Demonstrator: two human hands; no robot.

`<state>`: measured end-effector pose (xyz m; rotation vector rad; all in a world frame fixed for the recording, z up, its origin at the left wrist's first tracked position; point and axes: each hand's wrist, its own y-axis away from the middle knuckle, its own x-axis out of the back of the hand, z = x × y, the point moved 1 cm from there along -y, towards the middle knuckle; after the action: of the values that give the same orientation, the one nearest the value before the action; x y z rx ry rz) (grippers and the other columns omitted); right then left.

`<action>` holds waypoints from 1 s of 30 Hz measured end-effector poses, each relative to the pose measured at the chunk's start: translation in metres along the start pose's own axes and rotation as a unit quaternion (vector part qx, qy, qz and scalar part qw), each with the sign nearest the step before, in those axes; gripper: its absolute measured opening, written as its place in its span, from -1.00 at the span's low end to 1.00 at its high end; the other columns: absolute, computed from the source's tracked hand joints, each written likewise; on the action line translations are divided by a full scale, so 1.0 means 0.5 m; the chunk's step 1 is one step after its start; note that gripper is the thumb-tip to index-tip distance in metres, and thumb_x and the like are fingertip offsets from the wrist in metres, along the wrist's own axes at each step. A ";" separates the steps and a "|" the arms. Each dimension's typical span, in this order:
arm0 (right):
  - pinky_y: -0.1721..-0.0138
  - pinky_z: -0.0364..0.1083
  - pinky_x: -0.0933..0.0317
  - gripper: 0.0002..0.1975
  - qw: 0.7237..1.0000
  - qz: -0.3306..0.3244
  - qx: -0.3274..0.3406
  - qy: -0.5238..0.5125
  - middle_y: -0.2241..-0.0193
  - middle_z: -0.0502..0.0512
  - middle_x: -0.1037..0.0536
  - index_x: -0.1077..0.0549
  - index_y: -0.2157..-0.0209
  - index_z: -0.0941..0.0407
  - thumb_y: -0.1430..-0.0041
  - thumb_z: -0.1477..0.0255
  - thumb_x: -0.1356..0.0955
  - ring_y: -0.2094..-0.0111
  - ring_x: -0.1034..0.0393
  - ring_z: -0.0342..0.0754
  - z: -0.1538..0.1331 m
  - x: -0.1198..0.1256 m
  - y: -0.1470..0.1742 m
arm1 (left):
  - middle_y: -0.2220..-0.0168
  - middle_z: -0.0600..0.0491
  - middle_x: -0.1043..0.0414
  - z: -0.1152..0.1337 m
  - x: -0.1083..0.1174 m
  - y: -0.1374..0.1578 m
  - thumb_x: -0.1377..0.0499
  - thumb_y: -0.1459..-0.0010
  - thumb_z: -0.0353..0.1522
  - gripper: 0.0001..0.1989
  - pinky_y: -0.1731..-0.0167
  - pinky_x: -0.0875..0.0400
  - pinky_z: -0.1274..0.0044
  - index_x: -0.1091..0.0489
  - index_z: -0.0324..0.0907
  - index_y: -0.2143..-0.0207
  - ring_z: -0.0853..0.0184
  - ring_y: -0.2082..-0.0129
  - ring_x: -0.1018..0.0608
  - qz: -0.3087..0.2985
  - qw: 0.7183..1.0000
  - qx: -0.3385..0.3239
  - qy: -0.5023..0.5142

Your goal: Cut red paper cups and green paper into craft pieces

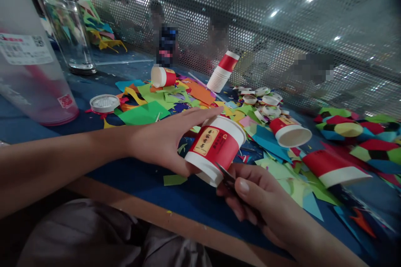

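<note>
My left hand is wrapped around a red and white paper cup, thumb below and fingers along its far side. The cup is tilted above the table, with a yellow label and dark print facing me. In my right hand is a dark pair of scissors. A pointed blade lies against the white band at the cup's lower end. My right fingers are curled round the handles, which are mostly hidden.
Coloured paper scraps litter the blue table. Behind are a tilted cup stack and a lying cup. More cups lie at right, near paper patchwork pieces. A frosted tumbler and glass bottle stand left.
</note>
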<state>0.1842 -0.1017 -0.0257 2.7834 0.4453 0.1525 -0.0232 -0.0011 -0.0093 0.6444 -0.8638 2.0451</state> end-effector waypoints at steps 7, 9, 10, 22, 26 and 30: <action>0.71 -0.23 0.23 -0.48 1.000 0.001 -0.012 -0.002 0.70 -0.05 -0.41 -0.47 0.50 0.19 0.09 -0.03 -0.48 0.74 0.02 -0.31 -0.006 -0.009 -0.004 | -0.34 -0.14 -0.01 0.012 0.003 0.005 -0.29 0.11 -0.25 0.10 -0.26 -0.10 0.21 0.24 -0.14 -0.40 -0.03 -0.33 -0.09 -0.009 0.994 -0.040 -0.099; 0.71 -0.23 0.22 -0.48 1.000 -0.004 -0.014 0.001 0.70 -0.05 -0.41 -0.47 0.51 0.19 0.09 -0.04 -0.48 0.74 0.02 -0.31 -0.006 -0.011 -0.002 | -0.35 -0.14 0.02 0.015 0.002 0.006 -0.30 0.11 -0.26 0.11 -0.25 -0.10 0.25 0.25 -0.14 -0.40 -0.03 -0.34 -0.07 -0.016 0.993 -0.042 -0.109; 0.71 -0.23 0.21 -0.49 1.000 -0.009 -0.015 0.001 0.70 -0.05 -0.42 -0.47 0.51 0.18 0.09 -0.03 -0.48 0.74 0.01 -0.31 -0.006 -0.011 -0.002 | -0.35 -0.15 0.02 0.016 0.002 0.006 -0.30 0.13 -0.27 0.12 -0.25 -0.10 0.27 0.25 -0.15 -0.40 -0.03 -0.34 -0.07 -0.021 0.992 -0.043 -0.114; 0.75 -0.25 0.22 -0.65 1.000 0.000 -0.010 0.010 0.71 -0.11 -0.33 -0.46 0.50 0.15 0.04 0.16 -0.51 0.72 0.00 -0.31 -0.017 -0.021 -0.004 | -0.28 -0.12 -0.08 0.022 0.000 0.005 -0.29 0.15 -0.32 0.08 -0.20 -0.13 0.32 0.17 -0.14 -0.39 0.02 -0.25 -0.21 -0.021 0.991 -0.025 -0.126; 0.76 -0.24 0.30 -0.65 1.000 -0.010 -0.006 0.008 0.72 -0.13 -0.29 -0.48 0.48 0.17 0.02 0.16 -0.51 0.71 0.00 -0.29 -0.020 -0.021 -0.005 | -0.26 -0.10 -0.11 0.023 -0.002 0.007 -0.28 0.11 -0.34 0.05 -0.20 -0.13 0.37 0.15 -0.15 -0.39 0.10 -0.23 -0.25 -0.023 0.989 -0.022 -0.142; 0.75 -0.23 0.32 -0.59 0.999 0.007 -0.019 0.026 0.73 -0.13 -0.28 -0.42 0.56 0.16 0.02 0.12 -0.50 0.71 0.02 -0.30 -0.012 -0.016 -0.003 | -0.25 -0.13 -0.12 0.025 -0.003 0.008 -0.28 0.10 -0.32 0.02 -0.22 -0.11 0.42 0.11 -0.27 -0.38 0.12 -0.23 -0.24 -0.014 0.986 -0.034 -0.160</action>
<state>0.1752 -0.1011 -0.0211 2.7518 0.4317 0.2358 -0.0239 -0.0129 -0.0039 0.9583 -1.0955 1.9062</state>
